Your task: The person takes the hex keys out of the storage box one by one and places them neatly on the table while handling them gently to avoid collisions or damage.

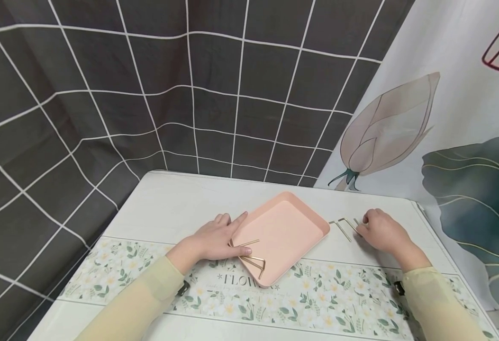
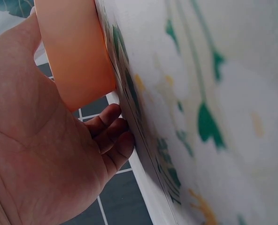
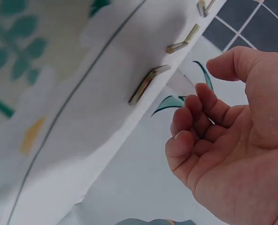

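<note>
A shallow pink tray (image 1: 289, 229) lies at an angle on the table. My left hand (image 1: 217, 240) rests at its left corner, index finger straight along the side and thumb reaching over the rim; the other fingers are loosely bent outside the tray's wall (image 2: 78, 56). Several thin gold L-shaped rods (image 1: 263, 266), resembling hex keys, lie in the tray near my thumb. More such rods (image 1: 342, 232) lie on the table right of the tray. Just beside them is my right hand (image 1: 383, 231), its fingers loosely curled and apart from the nearest rod (image 3: 143, 86).
The white table cover (image 1: 181, 199) has a floral printed band (image 1: 326, 296) along the near side. Behind the table hangs a dark grid-patterned curtain (image 1: 215, 113). A white curtain with leaf prints (image 1: 385, 128) hangs close on the right.
</note>
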### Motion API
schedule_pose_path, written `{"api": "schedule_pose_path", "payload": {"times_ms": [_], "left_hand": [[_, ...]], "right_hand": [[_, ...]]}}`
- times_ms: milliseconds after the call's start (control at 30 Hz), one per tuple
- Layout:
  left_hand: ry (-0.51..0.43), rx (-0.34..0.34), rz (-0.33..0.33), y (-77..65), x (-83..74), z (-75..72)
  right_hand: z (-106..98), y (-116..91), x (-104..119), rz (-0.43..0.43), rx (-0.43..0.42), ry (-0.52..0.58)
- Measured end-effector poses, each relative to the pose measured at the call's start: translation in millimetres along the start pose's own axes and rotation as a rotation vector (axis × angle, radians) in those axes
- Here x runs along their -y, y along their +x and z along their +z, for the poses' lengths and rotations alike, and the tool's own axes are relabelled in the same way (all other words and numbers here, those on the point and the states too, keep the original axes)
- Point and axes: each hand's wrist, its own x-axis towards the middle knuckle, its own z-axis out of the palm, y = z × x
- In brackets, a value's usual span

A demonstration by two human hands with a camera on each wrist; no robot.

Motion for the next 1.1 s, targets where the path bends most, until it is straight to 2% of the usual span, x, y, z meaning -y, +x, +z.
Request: {"api": "schedule_pose_path", "payload": {"times_ms": [367, 833, 1100], "left_hand": [[-0.019, 0.006, 0.001, 0.6, 0.8, -1.6], [-0.042, 0.021, 0.005, 0.1, 2.0, -3.6], [-0.046, 0.031, 0.001, -0.4, 1.1, -5.4]], "right_hand": [[-5.6, 2.3, 16.8, -0.057, -0.049, 0.019], [-8.9, 0.3, 35.4, -0.089, -0.075, 0.020], [-9.6, 2.3, 55.7, -0.155, -0.099, 0.031]]}}
